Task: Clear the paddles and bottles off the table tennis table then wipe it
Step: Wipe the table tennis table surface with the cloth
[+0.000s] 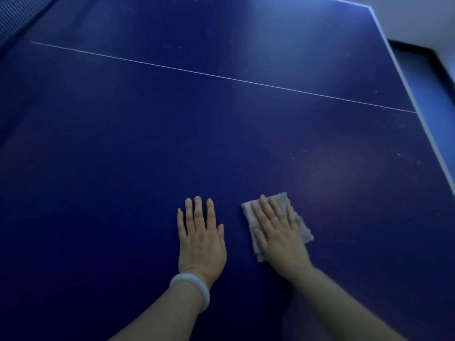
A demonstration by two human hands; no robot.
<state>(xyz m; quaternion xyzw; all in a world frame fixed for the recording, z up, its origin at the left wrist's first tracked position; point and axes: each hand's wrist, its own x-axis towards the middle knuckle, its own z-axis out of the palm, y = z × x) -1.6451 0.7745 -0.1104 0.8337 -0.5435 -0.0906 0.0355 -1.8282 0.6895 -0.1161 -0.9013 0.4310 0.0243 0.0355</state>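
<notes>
The dark blue table tennis table (147, 134) fills the view, with a thin white centre line running across it. My right hand (278, 232) lies flat with straight fingers on a folded grey cloth (299, 222), pressing it onto the tabletop. My left hand (200, 237) rests flat on the bare table just left of the cloth, fingers straight, a pale bangle on its wrist. No paddles or bottles are in view.
The table's white-edged right side (403, 77) runs from the upper right down to the right border, with blue floor (433, 94) and a white wall beyond it. The net (14, 18) shows at the top left corner. Small pale specks dot the surface at right.
</notes>
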